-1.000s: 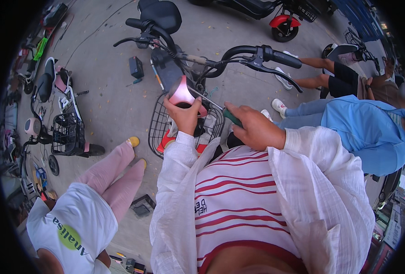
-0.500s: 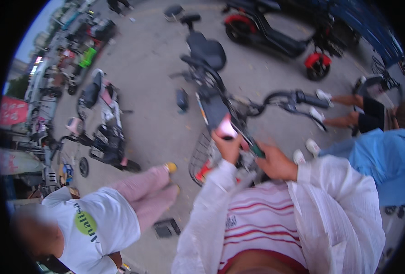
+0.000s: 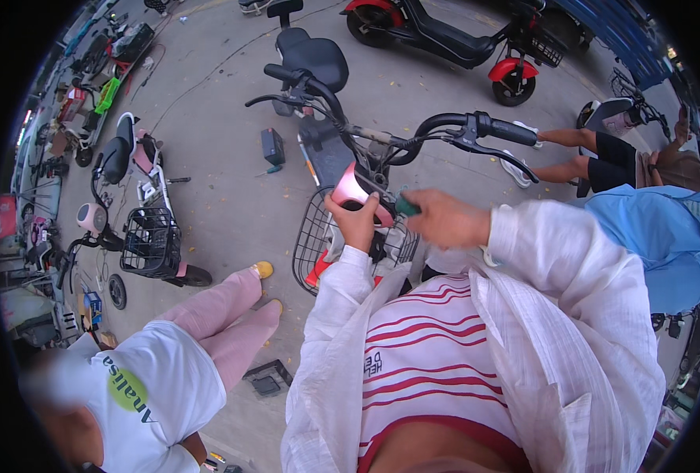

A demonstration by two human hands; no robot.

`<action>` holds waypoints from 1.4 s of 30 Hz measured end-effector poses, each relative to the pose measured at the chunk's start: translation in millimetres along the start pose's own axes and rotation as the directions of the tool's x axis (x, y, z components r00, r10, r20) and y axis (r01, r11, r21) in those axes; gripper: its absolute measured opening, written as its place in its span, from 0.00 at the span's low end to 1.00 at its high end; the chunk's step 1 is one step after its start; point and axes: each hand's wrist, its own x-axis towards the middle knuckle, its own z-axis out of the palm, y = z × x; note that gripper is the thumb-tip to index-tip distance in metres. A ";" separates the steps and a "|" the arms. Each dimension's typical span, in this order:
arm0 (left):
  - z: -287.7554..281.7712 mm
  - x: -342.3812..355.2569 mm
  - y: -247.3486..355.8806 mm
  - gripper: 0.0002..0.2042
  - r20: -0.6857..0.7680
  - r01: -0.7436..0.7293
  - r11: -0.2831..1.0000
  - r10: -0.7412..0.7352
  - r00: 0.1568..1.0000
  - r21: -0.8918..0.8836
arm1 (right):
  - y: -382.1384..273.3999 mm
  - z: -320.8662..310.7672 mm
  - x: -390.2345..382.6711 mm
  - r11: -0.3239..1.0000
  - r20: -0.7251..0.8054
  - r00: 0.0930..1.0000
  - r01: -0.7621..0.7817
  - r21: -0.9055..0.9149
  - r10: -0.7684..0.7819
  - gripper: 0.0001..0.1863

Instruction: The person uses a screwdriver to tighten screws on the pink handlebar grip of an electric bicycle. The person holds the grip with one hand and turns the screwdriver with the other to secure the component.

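Observation:
A shiny pink headlight housing [image 3: 351, 187] sits in front of the handlebar stem of an electric bike, above its black wire basket [image 3: 309, 240]. My left hand [image 3: 355, 226] pinches the housing from the near side, fingers and thumb round its edge. My right hand [image 3: 451, 221] is closed round the dark green handle of what looks like a screwdriver [image 3: 406, 206]. Its thin shaft points left at the back of the housing; where the tip rests cannot be made out. The black handlebar [image 3: 425, 140] stretches beyond both hands. Red and white things lie in the basket.
A person in a white T-shirt [image 3: 168, 370] stands at the left, near another pink-and-white electric bike [image 3: 151, 236]. At the right are people in blue [image 3: 653, 236] and black shorts [image 3: 606, 162]. A black box [image 3: 272, 146] lies on the ground; a red-and-black scooter [image 3: 444, 35] stands behind.
The view has shifted, bringing the handlebar nearer. My right hand has lifted the green-handled screwdriver up to the pink housing. My left hand still holds the housing.

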 end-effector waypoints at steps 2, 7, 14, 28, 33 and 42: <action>-4.7 0.5 -2.6 0.49 0.027 -0.051 0.997 0.049 0.998 0.064 | -8.7 -23.0 0.7 0.994 0.034 0.999 -0.015 -0.104 0.019 0.21; -19.6 7.7 9.2 0.49 0.120 -0.184 0.945 0.157 0.980 0.269 | -44.0 -63.0 12.2 0.938 0.137 0.981 -0.085 -0.337 0.138 0.15; -28.0 12.3 10.5 0.50 0.164 -0.212 0.932 0.170 0.972 0.293 | -94.0 -62.7 13.5 0.880 0.145 0.973 -0.093 -0.465 0.179 0.11; -18.5 0.4 5.6 0.43 0.123 -0.018 1.000 0.018 0.992 0.000 | 12.4 -11.5 7.0 1.000 -0.015 1.000 0.009 -0.018 -0.009 0.29; -11.5 -1.1 -4.4 0.41 0.136 0.104 0.973 -0.077 0.988 -0.205 | 51.2 17.1 9.4 0.894 0.025 0.999 0.025 0.447 -0.041 0.30; -12.7 0.6 -3.1 0.39 0.134 0.066 0.993 -0.052 0.990 -0.102 | 11.2 -15.0 17.1 0.993 0.059 0.998 -0.010 0.121 0.003 0.23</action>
